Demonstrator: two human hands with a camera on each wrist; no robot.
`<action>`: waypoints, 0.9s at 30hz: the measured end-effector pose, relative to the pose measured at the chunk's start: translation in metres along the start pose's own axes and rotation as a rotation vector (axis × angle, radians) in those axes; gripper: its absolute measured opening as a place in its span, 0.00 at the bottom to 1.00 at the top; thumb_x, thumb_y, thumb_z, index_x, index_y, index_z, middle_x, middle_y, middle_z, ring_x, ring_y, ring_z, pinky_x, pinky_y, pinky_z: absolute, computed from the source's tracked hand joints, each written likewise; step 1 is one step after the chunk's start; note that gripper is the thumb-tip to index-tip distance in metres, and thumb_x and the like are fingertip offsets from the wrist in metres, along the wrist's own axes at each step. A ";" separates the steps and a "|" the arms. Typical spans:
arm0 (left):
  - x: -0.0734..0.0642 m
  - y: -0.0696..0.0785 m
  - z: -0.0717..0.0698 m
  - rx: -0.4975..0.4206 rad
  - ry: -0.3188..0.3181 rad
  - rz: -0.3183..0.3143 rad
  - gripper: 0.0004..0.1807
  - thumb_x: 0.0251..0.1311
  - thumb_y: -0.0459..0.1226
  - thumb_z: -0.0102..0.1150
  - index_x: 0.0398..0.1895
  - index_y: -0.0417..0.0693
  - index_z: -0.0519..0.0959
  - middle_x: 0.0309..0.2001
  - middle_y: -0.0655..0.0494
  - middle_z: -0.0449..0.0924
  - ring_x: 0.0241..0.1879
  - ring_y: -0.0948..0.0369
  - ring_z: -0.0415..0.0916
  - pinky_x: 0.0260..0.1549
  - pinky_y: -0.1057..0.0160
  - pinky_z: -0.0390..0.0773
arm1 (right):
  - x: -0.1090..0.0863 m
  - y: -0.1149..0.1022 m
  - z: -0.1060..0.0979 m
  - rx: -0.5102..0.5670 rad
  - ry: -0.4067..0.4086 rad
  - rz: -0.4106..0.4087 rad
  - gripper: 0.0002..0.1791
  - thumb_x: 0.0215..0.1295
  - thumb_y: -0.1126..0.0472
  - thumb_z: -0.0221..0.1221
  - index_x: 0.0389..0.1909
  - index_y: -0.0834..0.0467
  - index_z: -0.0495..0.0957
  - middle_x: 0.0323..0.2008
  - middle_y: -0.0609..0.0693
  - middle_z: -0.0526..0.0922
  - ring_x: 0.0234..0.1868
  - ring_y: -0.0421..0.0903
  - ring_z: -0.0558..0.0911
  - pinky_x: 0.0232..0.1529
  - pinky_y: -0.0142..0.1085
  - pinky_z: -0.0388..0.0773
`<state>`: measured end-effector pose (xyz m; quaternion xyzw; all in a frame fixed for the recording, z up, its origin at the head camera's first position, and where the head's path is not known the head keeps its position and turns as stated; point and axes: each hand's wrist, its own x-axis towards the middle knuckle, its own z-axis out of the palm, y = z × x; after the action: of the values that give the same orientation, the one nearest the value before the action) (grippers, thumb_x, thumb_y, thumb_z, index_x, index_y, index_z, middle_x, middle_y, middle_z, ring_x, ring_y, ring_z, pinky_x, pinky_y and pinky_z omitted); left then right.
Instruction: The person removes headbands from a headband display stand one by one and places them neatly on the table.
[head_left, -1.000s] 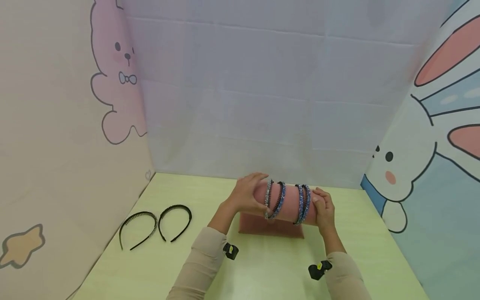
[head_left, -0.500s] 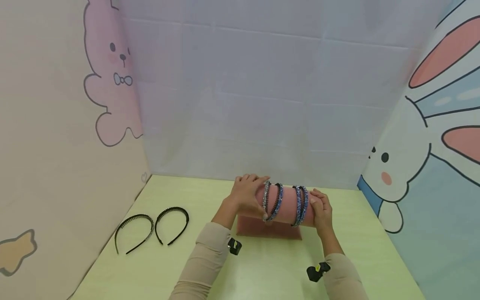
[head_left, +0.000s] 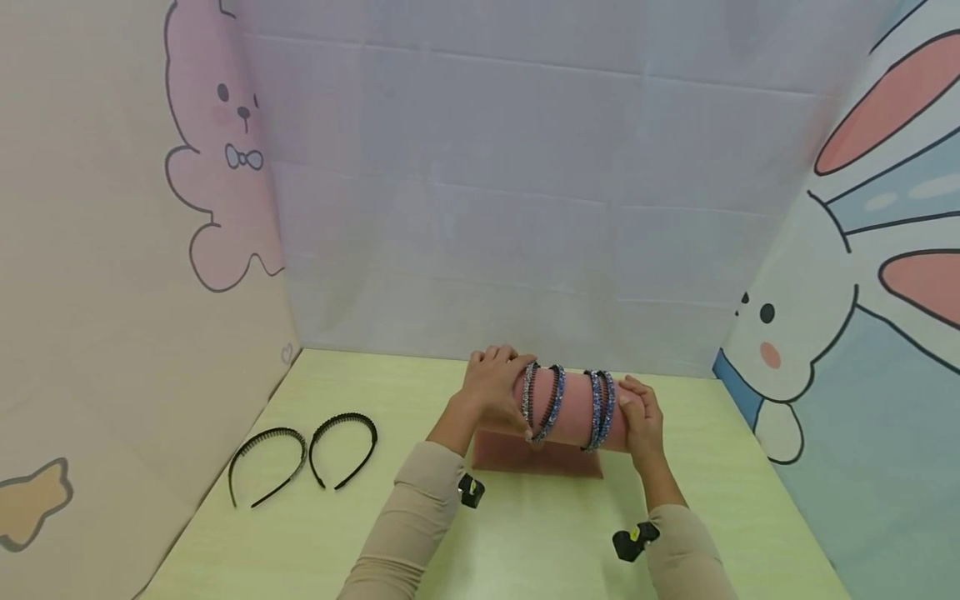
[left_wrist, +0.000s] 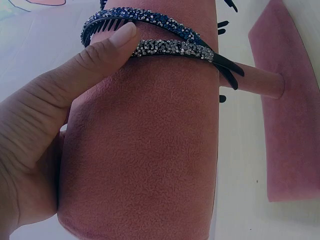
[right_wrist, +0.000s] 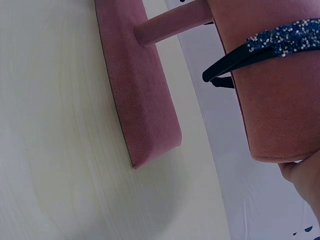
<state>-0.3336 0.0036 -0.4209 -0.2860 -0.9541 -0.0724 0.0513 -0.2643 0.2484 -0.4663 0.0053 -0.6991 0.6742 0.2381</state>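
Observation:
A pink plush headband display stand [head_left: 576, 408] has a thick horizontal roll on a post above a flat base [head_left: 537, 455]. Around the roll sit a silver rhinestone headband [head_left: 528, 392] at the left and several blue rhinestone headbands [head_left: 554, 404], two of them close together at the right. My left hand [head_left: 491, 390] spans the roll's left end and holds the silver headband, its thumb [left_wrist: 102, 52] across the rhinestones beside a blue one; its other fingers are mostly hidden behind the roll. My right hand [head_left: 643, 417] grips the roll's right end, thumb in front.
Two black toothed headbands [head_left: 267, 467] lie side by side on the left of the pale yellow table [head_left: 375, 550]. White cloth [head_left: 450, 208] hangs behind, and cartoon-printed panels stand on both sides.
The silver headband has slid slightly left, widening its gap to the neighbouring blue one. My right hand keeps its hold on the roll. The head view has shifted a little.

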 end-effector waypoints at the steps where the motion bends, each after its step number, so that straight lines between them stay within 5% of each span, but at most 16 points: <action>1: 0.000 0.000 0.000 0.003 0.003 0.000 0.67 0.13 0.71 0.69 0.69 0.65 0.57 0.56 0.60 0.62 0.54 0.59 0.57 0.50 0.55 0.59 | 0.000 0.000 0.000 -0.002 0.000 -0.001 0.15 0.64 0.72 0.46 0.50 0.75 0.66 0.61 0.67 0.63 0.60 0.46 0.64 0.59 0.34 0.56; 21: -0.013 -0.009 -0.003 0.013 0.009 -0.028 0.64 0.19 0.70 0.69 0.69 0.64 0.56 0.60 0.58 0.64 0.59 0.55 0.57 0.54 0.51 0.58 | 0.006 0.006 0.000 0.033 -0.003 0.002 0.15 0.64 0.71 0.47 0.50 0.73 0.67 0.59 0.59 0.68 0.60 0.44 0.64 0.60 0.36 0.55; 27: -0.017 -0.016 0.001 -0.065 0.025 -0.044 0.65 0.17 0.68 0.72 0.69 0.64 0.57 0.62 0.57 0.63 0.61 0.54 0.55 0.54 0.49 0.60 | 0.004 0.003 0.000 0.026 -0.002 0.008 0.15 0.64 0.73 0.46 0.50 0.75 0.66 0.61 0.68 0.62 0.60 0.46 0.63 0.60 0.36 0.55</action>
<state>-0.3280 -0.0187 -0.4265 -0.2655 -0.9566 -0.1078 0.0524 -0.2694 0.2497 -0.4679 0.0061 -0.6907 0.6841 0.2344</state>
